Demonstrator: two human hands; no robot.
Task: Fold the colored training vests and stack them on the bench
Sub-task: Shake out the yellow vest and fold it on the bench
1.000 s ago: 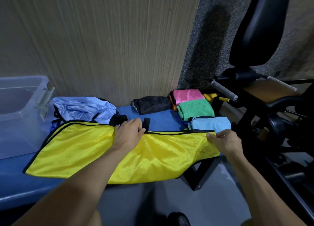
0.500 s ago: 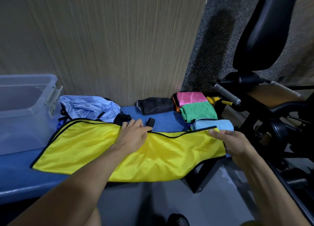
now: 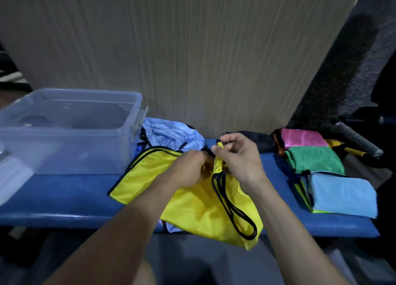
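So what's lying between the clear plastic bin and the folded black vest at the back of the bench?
In the head view, a crumpled light blue vest lies between the bin and the black vest, with the right hand lifting the yellow vest there.

wall (image 3: 192, 49) – pale wood panel | floor (image 3: 210, 261) – grey | light – dim

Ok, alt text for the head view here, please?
Both hands, left and right, pinch a yellow vest half folded on a blue bench. Folded pink, green and light blue vests lie to the right; a clear bin stands to the left.
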